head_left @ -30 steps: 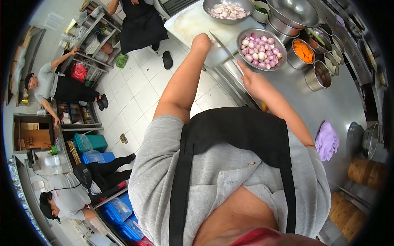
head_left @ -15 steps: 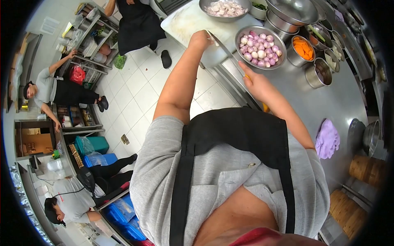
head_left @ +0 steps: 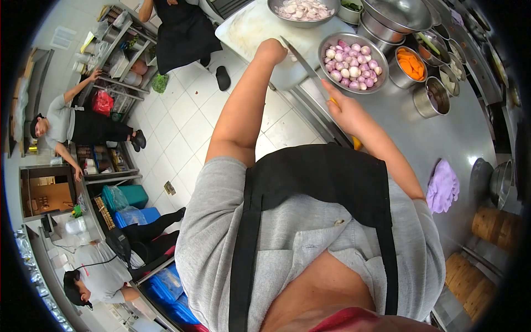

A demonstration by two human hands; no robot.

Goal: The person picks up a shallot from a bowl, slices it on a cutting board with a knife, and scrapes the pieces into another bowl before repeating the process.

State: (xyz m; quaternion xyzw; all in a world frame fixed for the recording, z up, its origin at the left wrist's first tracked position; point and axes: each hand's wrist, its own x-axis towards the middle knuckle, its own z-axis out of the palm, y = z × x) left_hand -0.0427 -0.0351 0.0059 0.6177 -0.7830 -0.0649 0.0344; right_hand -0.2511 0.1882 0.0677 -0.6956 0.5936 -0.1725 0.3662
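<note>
My right hand is closed round the yellow handle of a kitchen knife, its long blade slanting up and left over a white cutting board. Against the board, my left hand has its fingers curled down around a pale shallot, which they mostly hide. Small whitish bits lie by the fingertips, close to the blade. Just right of the knife stands a steel bowl of whole peeled shallots. A second steel bowl, holding sliced shallots, rests at the board's far side.
Farther right are a pot of orange carrot pieces, a small steel pot and stacked steel bowls. A purple cloth lies on the steel counter. Several co-workers stand across the tiled floor at left.
The knife blade has shifted slightly away from my left fingertips, and its tip sits a little higher. Both hands otherwise keep nearly the same place.
</note>
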